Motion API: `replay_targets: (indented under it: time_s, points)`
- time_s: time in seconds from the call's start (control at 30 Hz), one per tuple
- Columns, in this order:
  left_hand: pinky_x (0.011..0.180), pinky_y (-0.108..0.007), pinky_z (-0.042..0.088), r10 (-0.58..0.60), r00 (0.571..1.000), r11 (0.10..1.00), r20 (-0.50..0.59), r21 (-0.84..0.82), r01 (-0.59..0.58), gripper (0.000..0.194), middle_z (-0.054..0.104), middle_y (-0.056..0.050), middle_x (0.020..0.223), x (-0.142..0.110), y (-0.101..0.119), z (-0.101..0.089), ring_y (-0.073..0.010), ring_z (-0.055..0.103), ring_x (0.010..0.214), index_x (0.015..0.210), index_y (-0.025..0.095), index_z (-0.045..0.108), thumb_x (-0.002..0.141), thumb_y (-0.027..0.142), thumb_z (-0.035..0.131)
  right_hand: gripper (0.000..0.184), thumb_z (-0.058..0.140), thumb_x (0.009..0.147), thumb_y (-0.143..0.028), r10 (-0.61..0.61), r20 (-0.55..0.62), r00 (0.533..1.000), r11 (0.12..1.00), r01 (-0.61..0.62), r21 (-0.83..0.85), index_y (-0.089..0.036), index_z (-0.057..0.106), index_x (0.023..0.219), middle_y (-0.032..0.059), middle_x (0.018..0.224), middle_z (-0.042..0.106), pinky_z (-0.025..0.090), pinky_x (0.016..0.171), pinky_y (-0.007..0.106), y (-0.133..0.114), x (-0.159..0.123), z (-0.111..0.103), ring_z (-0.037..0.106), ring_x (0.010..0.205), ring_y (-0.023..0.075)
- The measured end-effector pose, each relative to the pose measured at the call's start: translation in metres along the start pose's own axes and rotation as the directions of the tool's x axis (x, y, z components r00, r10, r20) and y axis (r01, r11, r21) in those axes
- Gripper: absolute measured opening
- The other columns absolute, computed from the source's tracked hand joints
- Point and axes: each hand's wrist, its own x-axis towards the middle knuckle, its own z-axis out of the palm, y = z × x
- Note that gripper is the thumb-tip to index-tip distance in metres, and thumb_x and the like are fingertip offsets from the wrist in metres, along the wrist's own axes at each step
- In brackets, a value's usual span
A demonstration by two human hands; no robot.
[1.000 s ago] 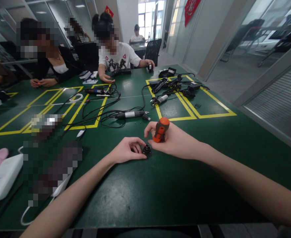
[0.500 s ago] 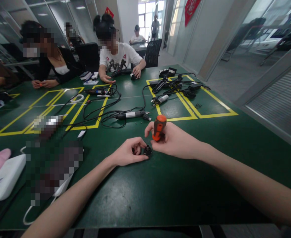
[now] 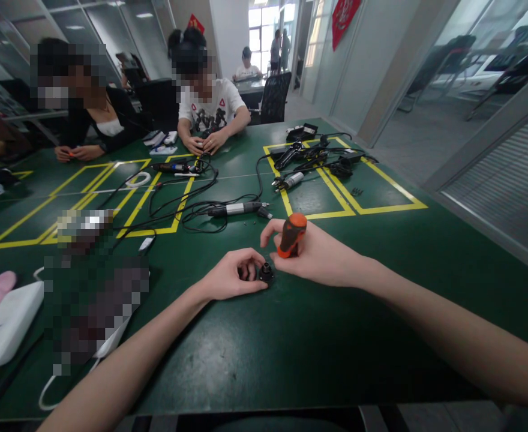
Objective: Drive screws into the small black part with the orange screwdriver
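Observation:
My left hand [image 3: 234,275] rests on the green table [image 3: 219,360], its thumb and index finger closed around a small round black part [image 3: 266,274] with a raised collar on top. To the right of that part, my right hand [image 3: 311,255] grips an orange and black screwdriver [image 3: 292,235] by its handle. The handle end points up and leans slightly to the right. The screwdriver's shaft and tip are hidden by my fingers. My right fingertips are close to the black part, and I cannot tell whether they touch it.
A grey and black rotary tool [image 3: 237,209] with a coiled cord lies beyond my hands. Several tools and cables, including a silver tool [image 3: 292,181], lie by the yellow tape. A white box [image 3: 9,324] stands at left. A co-worker [image 3: 212,114] sits across the table.
The screwdriver handle has tilted a little to the right in my right hand. My left hand stays at the black part. The co-worker across has brought both hands together.

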Motion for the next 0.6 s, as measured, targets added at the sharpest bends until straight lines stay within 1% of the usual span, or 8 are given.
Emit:
replay_targets:
  time_s: [0.1, 0.3, 0.5, 0.6]
  points:
    - [0.056, -0.02, 0.042, 0.009, 1.0, 1.0, 0.001, 0.002, -0.009, 0.03, 0.061, 0.005, 0.066, 0.0002, -0.0002, 0.0001, -0.0086, 0.055, 0.057, 0.096, 0.014, 0.065, 0.078, 0.03, 0.082, 0.016, 0.062, 0.076, -0.012, -0.012, 0.003, 1.0, 1.0, 0.012, -0.013, -0.019, 0.061, 0.091, -0.0075, 0.066, 0.05, 0.037, 0.059, 0.025, 0.0003, 0.0015, 0.0008, 0.045, 0.059, 0.0109]
    - [0.056, -0.02, 0.043, 0.001, 1.0, 1.0, -0.002, 0.003, -0.001, 0.03, 0.061, 0.005, 0.067, 0.0008, -0.0013, 0.0, -0.009, 0.056, 0.058, 0.094, 0.015, 0.064, 0.077, 0.031, 0.082, 0.015, 0.059, 0.079, -0.013, -0.043, -0.022, 0.999, 0.998, 0.042, -0.05, -0.018, 0.062, 0.093, -0.0066, 0.067, 0.051, 0.038, 0.062, 0.026, 0.005, 0.003, 0.0023, 0.048, 0.06, 0.0115]
    - [0.057, -0.021, 0.043, -0.007, 1.0, 1.0, -0.008, 0.003, 0.007, 0.03, 0.061, 0.005, 0.067, 0.0007, -0.0008, -0.0003, -0.0091, 0.056, 0.058, 0.095, 0.014, 0.065, 0.077, 0.031, 0.082, 0.018, 0.06, 0.077, -0.011, -0.034, -0.001, 0.999, 0.998, 0.034, -0.05, -0.019, 0.06, 0.093, -0.0079, 0.065, 0.049, 0.037, 0.059, 0.025, 0.0042, 0.0019, 0.0023, 0.046, 0.057, 0.0109]
    - [0.057, -0.021, 0.044, -0.003, 1.0, 1.0, -0.007, -0.006, 0.003, 0.031, 0.061, 0.005, 0.066, 0.0007, -0.0012, -0.0002, -0.0092, 0.056, 0.058, 0.095, 0.014, 0.065, 0.077, 0.031, 0.083, 0.016, 0.06, 0.079, -0.012, -0.033, 0.0, 0.999, 0.998, 0.033, -0.044, -0.019, 0.061, 0.093, -0.0081, 0.064, 0.048, 0.038, 0.059, 0.025, 0.0036, 0.0017, 0.0018, 0.046, 0.057, 0.011]
